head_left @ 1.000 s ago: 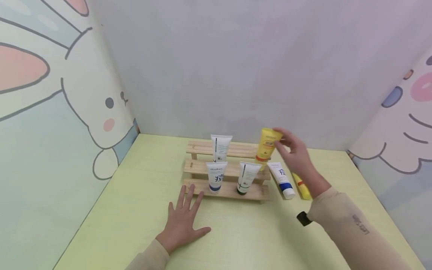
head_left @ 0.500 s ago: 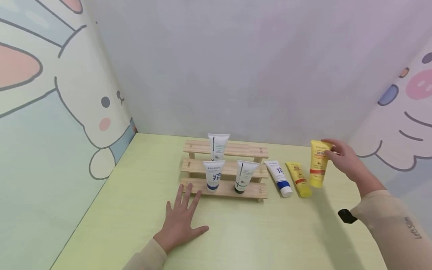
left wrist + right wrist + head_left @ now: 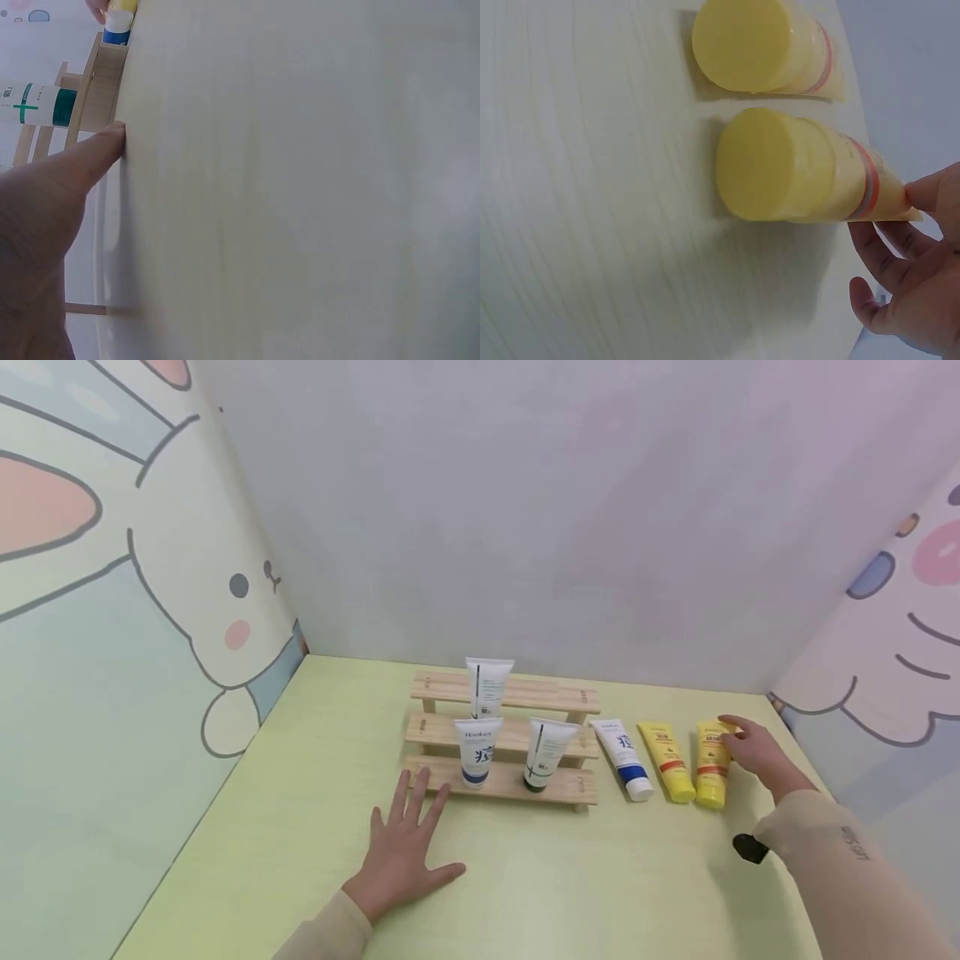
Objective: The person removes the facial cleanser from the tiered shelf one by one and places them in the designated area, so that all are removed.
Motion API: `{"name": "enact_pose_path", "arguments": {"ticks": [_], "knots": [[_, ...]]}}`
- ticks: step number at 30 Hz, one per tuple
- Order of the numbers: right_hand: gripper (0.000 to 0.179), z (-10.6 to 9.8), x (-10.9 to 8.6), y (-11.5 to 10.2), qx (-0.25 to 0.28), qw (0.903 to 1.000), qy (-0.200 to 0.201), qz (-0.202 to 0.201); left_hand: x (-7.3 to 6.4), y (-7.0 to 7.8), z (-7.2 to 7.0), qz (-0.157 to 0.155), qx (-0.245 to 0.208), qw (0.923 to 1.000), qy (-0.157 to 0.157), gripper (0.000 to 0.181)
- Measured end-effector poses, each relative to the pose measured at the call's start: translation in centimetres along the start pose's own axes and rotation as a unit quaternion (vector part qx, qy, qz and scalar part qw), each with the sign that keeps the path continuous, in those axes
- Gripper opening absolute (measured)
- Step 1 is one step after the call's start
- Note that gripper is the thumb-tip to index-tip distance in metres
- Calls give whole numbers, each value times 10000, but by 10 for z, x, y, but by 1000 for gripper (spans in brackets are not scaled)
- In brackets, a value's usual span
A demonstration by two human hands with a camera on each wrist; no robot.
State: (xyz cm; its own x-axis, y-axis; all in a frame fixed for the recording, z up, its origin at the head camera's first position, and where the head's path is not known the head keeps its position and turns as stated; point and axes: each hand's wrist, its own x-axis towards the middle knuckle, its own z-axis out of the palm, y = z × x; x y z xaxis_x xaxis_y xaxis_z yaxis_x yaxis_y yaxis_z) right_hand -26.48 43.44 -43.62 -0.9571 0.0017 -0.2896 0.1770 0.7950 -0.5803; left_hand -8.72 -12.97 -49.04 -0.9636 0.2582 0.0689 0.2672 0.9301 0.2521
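Observation:
My right hand (image 3: 756, 752) pinches the flat end of a yellow squeeze tube (image 3: 711, 768) at the right of the table. In the right wrist view the thumb lies on the tube (image 3: 840, 176) and fingers reach around its side; the cap points toward the camera. A second yellow tube (image 3: 666, 762) lies beside it on the left, then a white tube with a blue band (image 3: 624, 760). My left hand (image 3: 401, 852) rests on the table with fingers spread, fingertips right at the front of the wooden rack (image 3: 502, 785).
The three-step rack bears a white tube (image 3: 489, 685) higher up, plus a blue-banded white tube (image 3: 477, 752) and a green-capped white tube (image 3: 547, 753) on the lowest step. A grey wall (image 3: 525, 527) stands behind, with cartoon-printed walls at both sides.
My right hand has carried the yellow tube from the rack's right end over to the right and lowered it to the table beside the other yellow tube. The left hand stays put.

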Motion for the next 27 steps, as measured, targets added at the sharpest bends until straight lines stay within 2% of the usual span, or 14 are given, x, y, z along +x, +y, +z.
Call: {"name": "enact_pose_path", "arguments": {"ticks": [4, 7, 10, 14, 17, 21, 24, 27], "knots": [[63, 11, 2, 5, 62, 9989, 449, 124, -1, 1, 1, 0, -59, 10000, -49, 111], [63, 18, 2, 8, 18, 9968, 713, 364, -1, 1, 2, 5, -95, 9999, -73, 111], [63, 22, -2, 9, 1, 9939, 863, 690, -1, 1, 3, 12, -127, 9999, -64, 111], [62, 18, -8, 8, -107, 9925, 954, 759, -2, 2, 2, 24, -58, 10000, -25, 110], [60, 13, -11, 7, -161, 9922, 1078, 605, -2, 2, 0, 16, -15, 10000, 27, 110], [58, 3, -12, -3, -83, 9885, 1494, 238, -1, 2, -2, 7, -46, 10000, 51, 109], [60, -3, -13, -28, 113, 9832, 1815, -173, -1, 1, -2, 1, -10, 10000, 29, 110], [61, -4, -19, -69, 444, 9778, 1924, -700, 0, 1, -2, 1, 50, 10000, 38, 110]]}}
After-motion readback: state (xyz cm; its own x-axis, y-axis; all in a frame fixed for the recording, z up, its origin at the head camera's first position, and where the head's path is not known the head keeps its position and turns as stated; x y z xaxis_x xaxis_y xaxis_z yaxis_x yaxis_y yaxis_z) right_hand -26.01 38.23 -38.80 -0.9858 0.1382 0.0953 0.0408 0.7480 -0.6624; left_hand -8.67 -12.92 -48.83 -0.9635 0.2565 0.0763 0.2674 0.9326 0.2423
